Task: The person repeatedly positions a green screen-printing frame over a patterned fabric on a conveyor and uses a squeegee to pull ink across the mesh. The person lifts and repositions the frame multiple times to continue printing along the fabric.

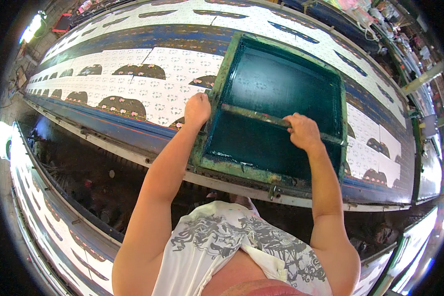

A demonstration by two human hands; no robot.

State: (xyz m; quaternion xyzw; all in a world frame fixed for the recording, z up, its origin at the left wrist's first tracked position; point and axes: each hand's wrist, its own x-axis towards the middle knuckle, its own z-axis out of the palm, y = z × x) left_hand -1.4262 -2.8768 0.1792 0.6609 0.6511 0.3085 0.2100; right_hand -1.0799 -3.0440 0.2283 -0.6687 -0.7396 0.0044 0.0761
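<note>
A screen printing frame [213,163] with green-stained edges and a dark teal mesh [276,69] lies flat on the long printing table. Across the mesh, from its left side to its right, stretches a squeegee [259,116] with a worn, paint-marked bar. My right hand [303,130] is closed over the squeegee bar, right of its middle. At the frame's left edge, my left hand [198,108] is closed on the rim; its fingertips are partly hidden. White printed fabric pieces [182,64] with dark curved shapes lie to both sides of the frame.
The printing table [118,133] has a blue front border and a metal rail [133,157] along its near edge. Another table with printed pieces [47,222] stands at lower left. Plastic-wrapped clutter [352,12] sits at far right, beyond the table.
</note>
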